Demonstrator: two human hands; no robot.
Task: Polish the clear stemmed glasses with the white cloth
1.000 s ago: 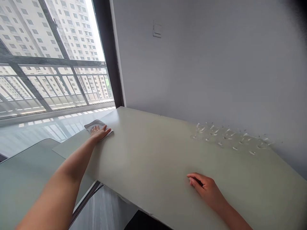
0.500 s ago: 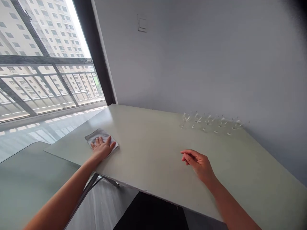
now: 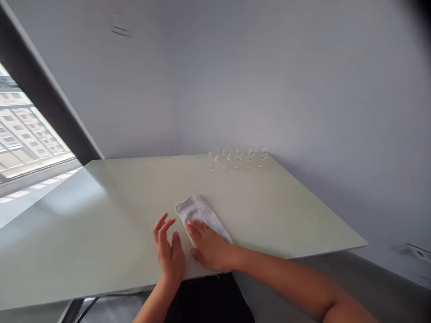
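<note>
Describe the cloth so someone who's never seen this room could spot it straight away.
Find the big pale table beside the grey wall. Near its front edge, the right hand lies palm down. The cloth under it is a light grey fabric oblong, unlike the clear stemmed glasses lined up at the back.

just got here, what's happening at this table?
A person's right hand lies spread on a pale cloth, near the front edge of the table. The left hand is just to the left of the cloth, fingers loosely bent, with nothing visible in it. A row of clear stemmed glasses stands near the far edge, out of contact with both hands.
</note>
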